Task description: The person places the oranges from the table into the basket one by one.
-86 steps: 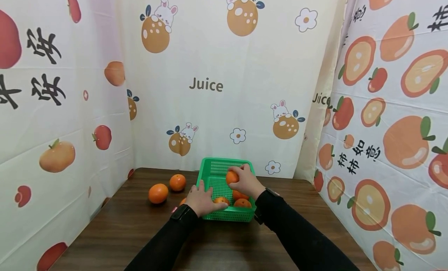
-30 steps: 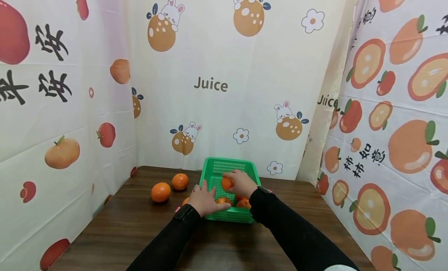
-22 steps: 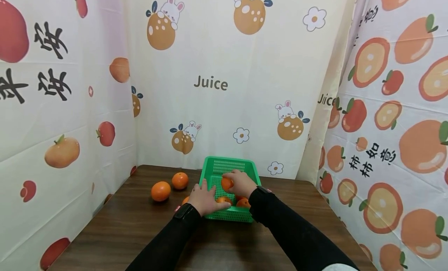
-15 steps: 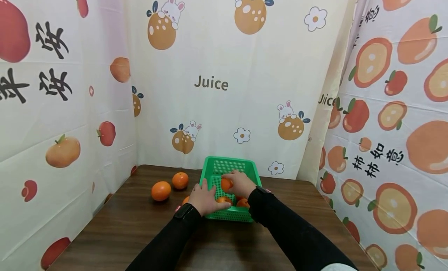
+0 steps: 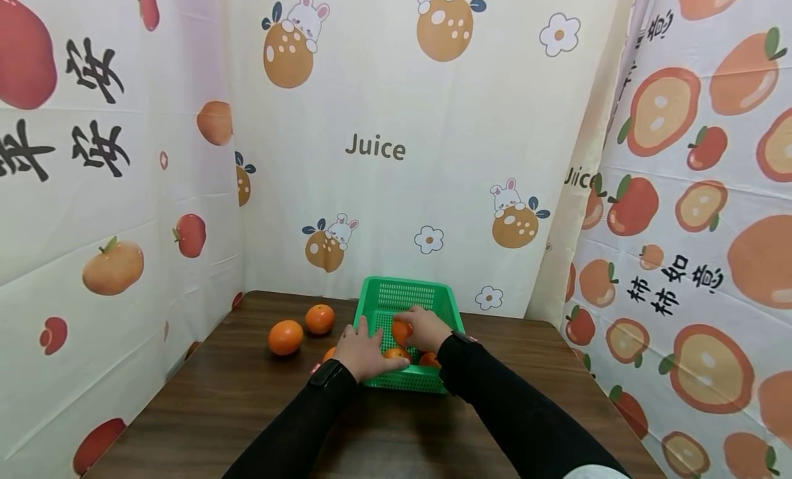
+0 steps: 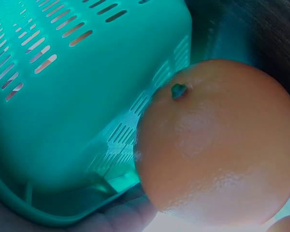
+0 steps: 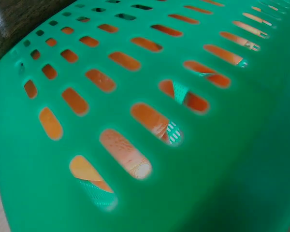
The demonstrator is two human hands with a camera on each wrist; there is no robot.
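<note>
My right hand [image 5: 427, 329] holds an orange mandarin [image 5: 401, 332] by its fingertips, low inside the green plastic basket [image 5: 405, 381]. Beneath and in front of it, more mandarins lie in the basket, among them one [image 5: 396, 355] at the front and another [image 5: 430, 359] partly covered by the right hand. My left hand [image 5: 361, 354] lies over the basket's left front corner with its fingers spread. In the left wrist view, its fingers [image 6: 123, 216] reach the basket rim, and a large mandarin [image 6: 217, 140] with a green stem stands close outside the basket wall. Through the slots, the right wrist view shows fruit and a fingertip [image 7: 141, 169].
Two loose mandarins, a nearer one [image 5: 286, 337] and a farther one [image 5: 320, 319], sit left of the basket on the dark wooden table [image 5: 204, 410]. Fruit-printed curtains [image 5: 396, 211] enclose the table behind and at both sides.
The right hand has moved left and down into the basket with its mandarin, then dipped slightly lower lately. The left hand stays at the basket corner. The head view has shifted a little.
</note>
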